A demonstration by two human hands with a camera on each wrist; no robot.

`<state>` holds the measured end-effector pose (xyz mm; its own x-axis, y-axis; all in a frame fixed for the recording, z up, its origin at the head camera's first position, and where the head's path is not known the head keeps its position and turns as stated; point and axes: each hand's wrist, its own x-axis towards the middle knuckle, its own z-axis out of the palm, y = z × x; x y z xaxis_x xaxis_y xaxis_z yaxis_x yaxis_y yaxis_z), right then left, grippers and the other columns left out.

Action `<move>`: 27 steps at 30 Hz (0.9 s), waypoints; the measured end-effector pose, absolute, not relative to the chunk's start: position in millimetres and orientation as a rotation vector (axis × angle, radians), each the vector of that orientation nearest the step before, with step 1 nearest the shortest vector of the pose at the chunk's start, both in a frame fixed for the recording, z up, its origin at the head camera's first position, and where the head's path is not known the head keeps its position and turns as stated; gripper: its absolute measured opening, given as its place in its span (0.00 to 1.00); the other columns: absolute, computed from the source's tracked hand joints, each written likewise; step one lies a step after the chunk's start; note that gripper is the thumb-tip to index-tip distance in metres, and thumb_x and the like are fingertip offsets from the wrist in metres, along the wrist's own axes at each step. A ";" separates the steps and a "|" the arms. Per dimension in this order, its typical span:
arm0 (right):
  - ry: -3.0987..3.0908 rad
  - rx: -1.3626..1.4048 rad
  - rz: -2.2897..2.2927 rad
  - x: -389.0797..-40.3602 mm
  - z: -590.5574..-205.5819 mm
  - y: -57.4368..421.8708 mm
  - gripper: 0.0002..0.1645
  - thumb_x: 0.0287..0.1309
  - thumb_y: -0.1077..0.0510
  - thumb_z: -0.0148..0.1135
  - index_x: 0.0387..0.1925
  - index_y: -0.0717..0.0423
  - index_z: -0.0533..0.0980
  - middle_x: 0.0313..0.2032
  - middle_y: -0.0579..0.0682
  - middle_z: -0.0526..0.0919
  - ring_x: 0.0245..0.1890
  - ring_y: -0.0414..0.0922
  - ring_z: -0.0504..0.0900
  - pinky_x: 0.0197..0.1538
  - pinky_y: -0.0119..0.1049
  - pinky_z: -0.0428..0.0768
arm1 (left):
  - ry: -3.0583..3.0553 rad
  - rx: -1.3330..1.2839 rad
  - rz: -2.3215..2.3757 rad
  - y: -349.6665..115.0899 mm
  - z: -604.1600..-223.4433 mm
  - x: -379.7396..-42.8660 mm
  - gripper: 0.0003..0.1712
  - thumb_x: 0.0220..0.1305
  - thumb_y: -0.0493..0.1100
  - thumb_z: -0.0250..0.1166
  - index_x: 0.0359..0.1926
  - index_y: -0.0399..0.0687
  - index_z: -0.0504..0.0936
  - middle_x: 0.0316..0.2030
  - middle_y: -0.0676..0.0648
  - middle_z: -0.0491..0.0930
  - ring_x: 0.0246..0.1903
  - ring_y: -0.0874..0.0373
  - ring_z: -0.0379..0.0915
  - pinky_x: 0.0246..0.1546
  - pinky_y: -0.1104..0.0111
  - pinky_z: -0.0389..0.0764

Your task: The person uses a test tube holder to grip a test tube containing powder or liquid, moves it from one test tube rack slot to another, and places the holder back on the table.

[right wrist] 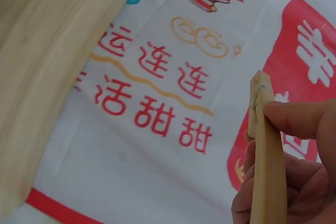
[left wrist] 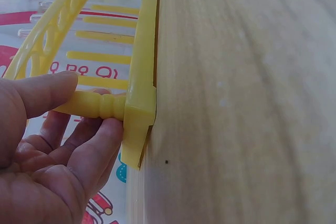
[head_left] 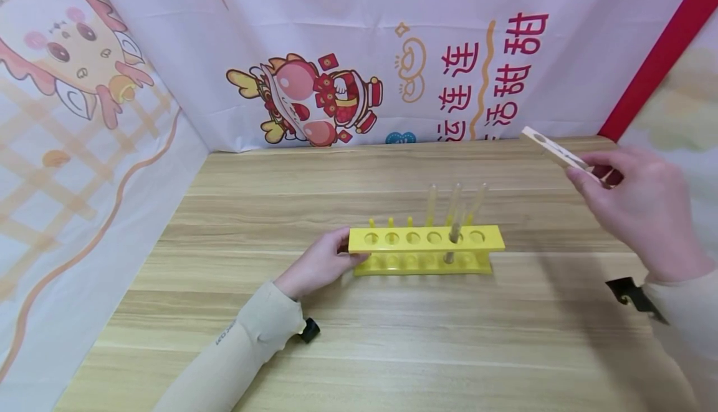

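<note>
A yellow test tube rack (head_left: 426, 239) stands on the wooden table. My left hand (head_left: 322, 259) grips its left end; in the left wrist view, thumb and fingers pinch the yellow end post (left wrist: 100, 104). One test tube (head_left: 457, 222) with greyish contents sits in the fifth hole from the left, leaning slightly. Behind it, several clear test tubes (head_left: 431, 203) stand over the back pegs, and three pegs on the left are bare. Raised at the right, away from the rack, my right hand (head_left: 645, 206) holds a wooden test tube clamp (head_left: 552, 149) with a metal spring (right wrist: 256, 100).
Wood-grain table (head_left: 392, 349) extends around the rack. A white printed cloth (head_left: 359, 38) with cartoon figures and red characters hangs along the back edge, and another printed cloth (head_left: 73, 150) covers the left side. Black straps hang at both sleeves.
</note>
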<state>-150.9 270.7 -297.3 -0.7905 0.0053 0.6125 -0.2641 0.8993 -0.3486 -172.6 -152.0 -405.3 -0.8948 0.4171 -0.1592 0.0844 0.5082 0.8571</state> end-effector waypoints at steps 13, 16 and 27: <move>-2.726 -0.098 0.614 -178.0 -335.4 319.3 0.20 0.60 0.50 0.63 0.35 0.67 0.82 0.25 0.58 0.83 0.23 0.47 0.72 0.22 0.35 0.65 | 2.410 0.423 1.342 -151.7 -404.8 -172.3 0.17 0.68 0.41 0.66 0.56 0.53 0.78 0.53 0.54 0.80 0.53 0.58 0.75 0.54 0.59 0.76; -2.786 -0.151 0.642 -184.5 -348.4 330.6 0.22 0.62 0.50 0.62 0.36 0.69 0.81 0.23 0.56 0.82 0.22 0.49 0.72 0.21 0.39 0.66 | 2.412 0.420 1.342 -151.8 -404.7 -172.3 0.17 0.68 0.42 0.66 0.57 0.54 0.78 0.54 0.54 0.79 0.53 0.58 0.74 0.54 0.58 0.76; -2.900 -0.185 0.601 -199.8 -391.0 365.0 0.24 0.60 0.48 0.61 0.35 0.69 0.83 0.21 0.54 0.83 0.22 0.52 0.74 0.22 0.41 0.66 | 2.421 0.424 1.342 -152.4 -406.4 -172.3 0.17 0.68 0.42 0.66 0.57 0.53 0.78 0.54 0.54 0.79 0.53 0.59 0.75 0.54 0.59 0.76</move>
<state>-199.8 365.0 -391.0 -0.9772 0.1562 0.1438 0.0862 0.9108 -0.4036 -172.3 -152.4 -406.4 -0.8979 0.4144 -0.1483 0.0937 0.5092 0.8555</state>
